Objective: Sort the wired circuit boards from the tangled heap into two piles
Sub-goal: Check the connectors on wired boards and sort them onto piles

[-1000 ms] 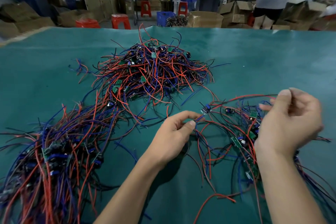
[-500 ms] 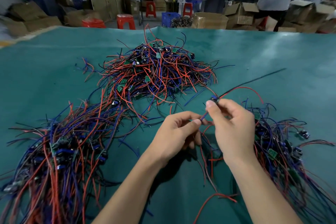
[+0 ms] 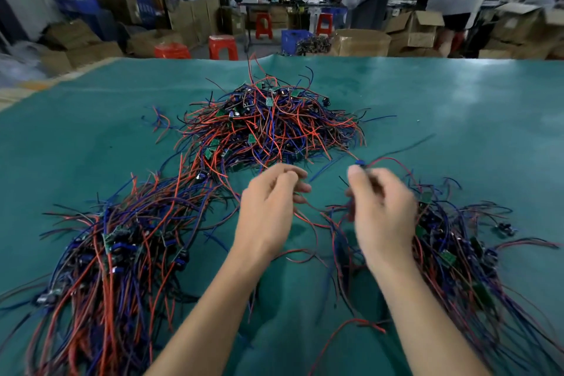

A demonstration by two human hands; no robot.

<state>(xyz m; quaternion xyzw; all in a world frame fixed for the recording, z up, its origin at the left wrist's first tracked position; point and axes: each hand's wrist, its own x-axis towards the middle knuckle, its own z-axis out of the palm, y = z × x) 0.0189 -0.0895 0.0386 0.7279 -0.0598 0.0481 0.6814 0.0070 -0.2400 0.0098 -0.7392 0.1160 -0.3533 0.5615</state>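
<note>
While the right hand (image 3: 381, 210) pinches one wired circuit board (image 3: 360, 163) just on the near side of the tangled heap (image 3: 268, 125), its red and dark leads trail off to the right. The left hand (image 3: 268, 207), close beside it, has its fingers loosely curled, and motion blur hides whether they grip a lead. My advice: lift the board slowly, letting the left hand free snagged wires so nothing drags from the heap. Nearer than the heap on the green bench (image 3: 91, 137) lie the left pile (image 3: 116, 241) and the right pile (image 3: 457, 241).
</note>
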